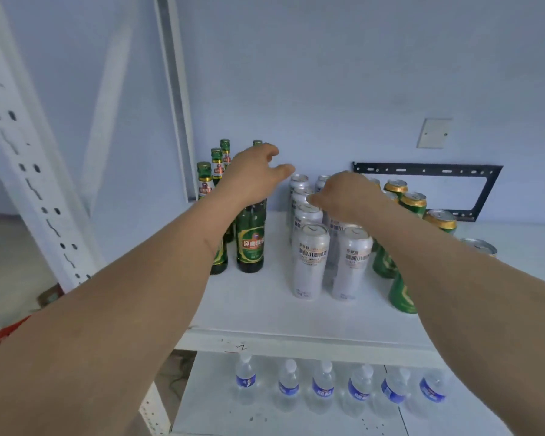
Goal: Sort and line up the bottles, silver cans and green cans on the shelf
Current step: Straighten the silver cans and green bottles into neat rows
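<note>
Green glass bottles (250, 243) stand in two rows at the left of the white shelf (258, 313). Two columns of tall silver cans (310, 259) fill the middle. Green cans (412, 201) with gold rims run back along the right, partly hidden by my right forearm. My left hand (252, 173) hovers above the bottle necks with its fingers spread and nothing in it. My right hand (346, 196) lies over the top of a rear silver can in the right column. Its thumb touches the neighbouring can, and its fingers curl down out of sight.
A black metal bracket (485, 190) hangs on the wall behind the green cans, below a white wall plate (434, 132). A perforated white upright (29, 171) leans at the left. Several water bottles (288, 382) line the lower shelf. Bare shelf lies in front of the cans.
</note>
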